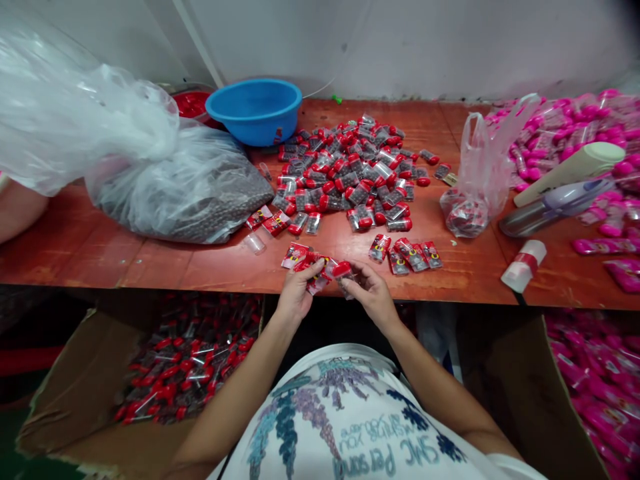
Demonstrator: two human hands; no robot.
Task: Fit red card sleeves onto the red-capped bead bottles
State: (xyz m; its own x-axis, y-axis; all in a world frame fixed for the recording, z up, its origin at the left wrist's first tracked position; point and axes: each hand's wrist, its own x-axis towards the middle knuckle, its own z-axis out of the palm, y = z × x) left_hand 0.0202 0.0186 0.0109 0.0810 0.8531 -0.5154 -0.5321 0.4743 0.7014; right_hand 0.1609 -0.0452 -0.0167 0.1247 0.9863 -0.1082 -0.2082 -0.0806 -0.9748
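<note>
Near the table's front edge, my left hand [296, 293] is closed on red printed wrappers [318, 285], pinched under the thumb. Just beside it, my right hand [374, 297] grips a small clear container with a red cap [343, 269]; the container and the wrappers meet or overlap between the hands. Another printed wrapper [295, 255] shows just past my left fingers. To the right lie several red-printed packs [411, 255]. Beyond my hands spreads a large heap of red-capped clear containers [350, 170] with dark contents.
A blue basin [254, 113] stands at the back, beside a big clear plastic bag [185, 183] of dark items. Rightward are a small plastic bag [467, 207], a steel flask [530, 217], a white roll [524, 265] and pink packs [550, 133]. Below the table sits a cardboard box [65, 400].
</note>
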